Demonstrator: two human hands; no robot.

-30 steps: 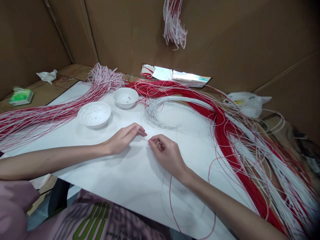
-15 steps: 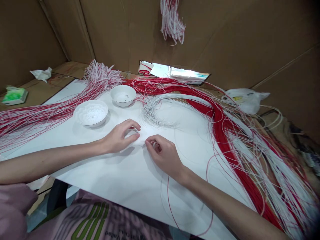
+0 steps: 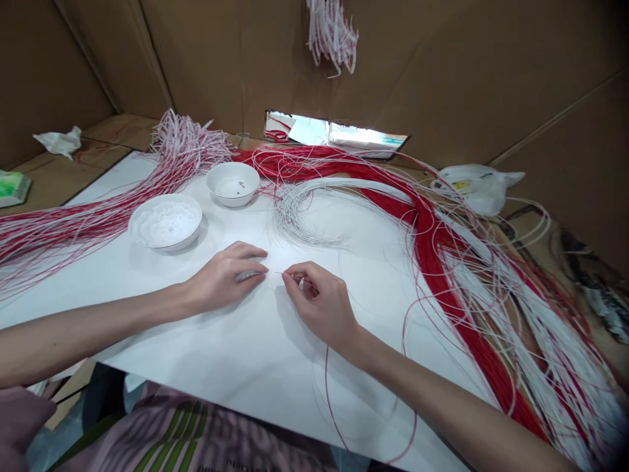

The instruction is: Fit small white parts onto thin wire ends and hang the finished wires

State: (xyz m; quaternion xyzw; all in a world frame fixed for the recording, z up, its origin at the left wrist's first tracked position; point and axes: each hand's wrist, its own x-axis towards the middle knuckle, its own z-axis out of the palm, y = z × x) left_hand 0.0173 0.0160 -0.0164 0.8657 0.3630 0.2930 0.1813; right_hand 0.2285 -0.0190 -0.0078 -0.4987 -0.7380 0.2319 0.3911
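Observation:
My right hand point(image 3: 319, 301) pinches a thin pale wire point(image 3: 289, 275) between thumb and fingertips, its end pointing left. My left hand point(image 3: 226, 275) rests on the white sheet point(image 3: 255, 341) a little to the left, fingers curled inward. A small pale blurred patch point(image 3: 250, 275) shows at its fingers, too unclear to name. The hands are close but apart. A coil of fine white wires point(image 3: 295, 219) lies beyond them. A thin red wire point(image 3: 327, 393) loops on the sheet below my right wrist.
Long red-and-white wire bundles point(image 3: 88, 226) spread left, and red and white bundles point(image 3: 457, 282) sweep right. Two white bowls hold white granules point(image 3: 166, 221) and dark specks point(image 3: 232, 185). Cardboard walls point(image 3: 466, 78) surround the table; a wire bunch point(image 3: 330, 33) hangs above.
My left hand has drawn back left, its fingers lower and flatter. My right hand keeps its pinch on the wire. The whole scene has shifted slightly left and up in view.

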